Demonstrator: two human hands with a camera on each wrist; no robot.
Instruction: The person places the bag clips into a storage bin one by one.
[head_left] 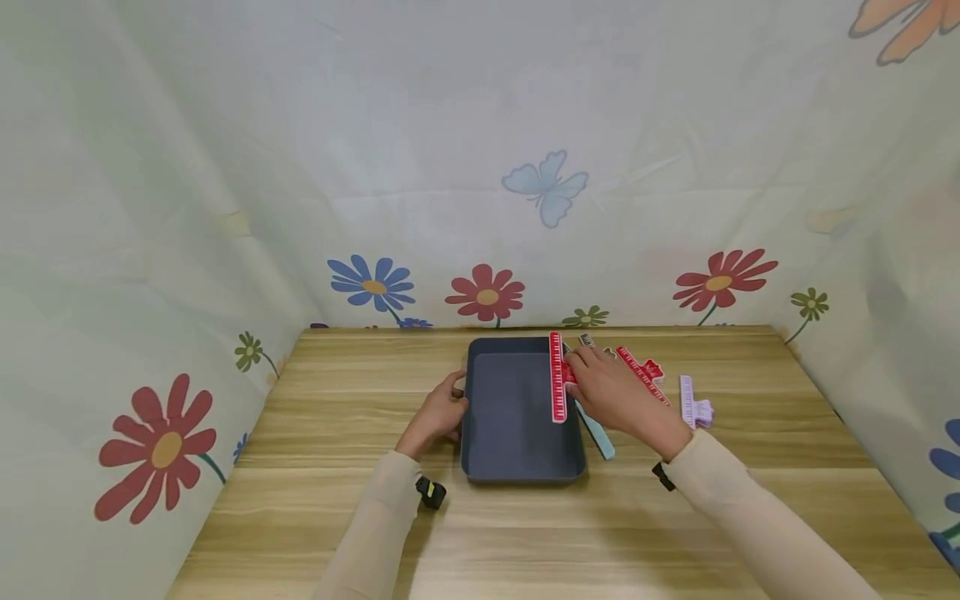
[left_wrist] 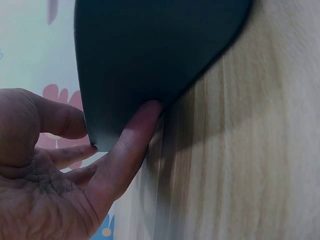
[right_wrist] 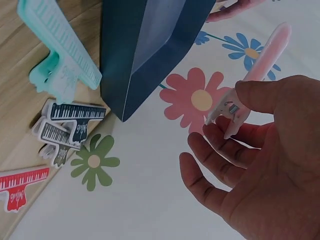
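In the head view my right hand [head_left: 611, 387] pinches a red music clip [head_left: 557, 379] with a piano-key pattern, held above the right rim of a dark grey tray [head_left: 523, 479]. The right wrist view has this clip [right_wrist: 270, 52] edge-on between thumb and fingers, the other fingers loosely bent. At the tray's left side is my left hand [head_left: 441, 410]. Its fingers touch the outer wall [left_wrist: 150, 55] and edge in the left wrist view, one fingertip low near the table. The inside of the tray shows bare.
Right of the tray lie a teal clip [right_wrist: 62, 47], two black-and-white clips [right_wrist: 77, 114], another red clip [head_left: 643, 375] and a purple clip [head_left: 690, 404]. The wooden table [head_left: 337, 517] meets a flowered cloth wall [head_left: 420, 192] at its back edge.
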